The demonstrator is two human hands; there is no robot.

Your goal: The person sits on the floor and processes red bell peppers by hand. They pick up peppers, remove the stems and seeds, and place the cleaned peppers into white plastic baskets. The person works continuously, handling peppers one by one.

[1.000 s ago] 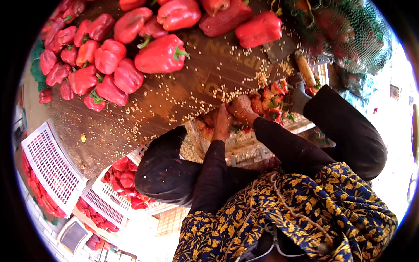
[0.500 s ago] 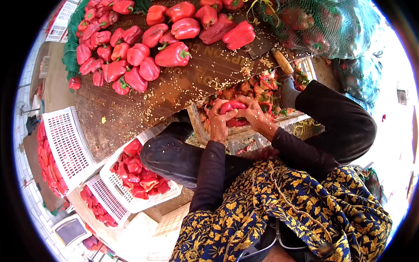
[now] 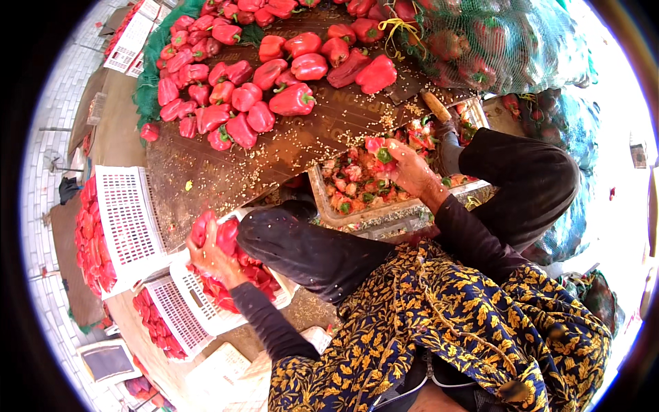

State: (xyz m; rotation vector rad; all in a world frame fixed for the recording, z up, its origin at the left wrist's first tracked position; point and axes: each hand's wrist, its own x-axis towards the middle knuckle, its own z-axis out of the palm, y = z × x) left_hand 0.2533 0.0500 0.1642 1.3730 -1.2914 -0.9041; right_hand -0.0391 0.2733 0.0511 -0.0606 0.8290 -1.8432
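Over the white crate (image 3: 189,294) at my left knee, my left hand (image 3: 214,261) is closed around a hollow red pepper piece (image 3: 201,226). Cut red pepper pieces (image 3: 261,278) fill that crate below it. My right hand (image 3: 415,172) pinches a pepper core (image 3: 382,152) with a green stem and some red flesh. It hangs above a shallow tray (image 3: 357,219) between my legs, which holds many pepper cores and stems (image 3: 353,189).
Whole red peppers (image 3: 292,100) lie on a brown board (image 3: 199,161) scattered with seeds. A wooden-handled tool (image 3: 434,106) rests by my right foot. Green net sacks of peppers (image 3: 504,48) stand at far right. Another white crate (image 3: 125,213) of red pieces is at left.
My hands have parted from one red pepper held over the tray. The left has swung to the white crate with the red piece; the right has the core. The view has shifted slightly.
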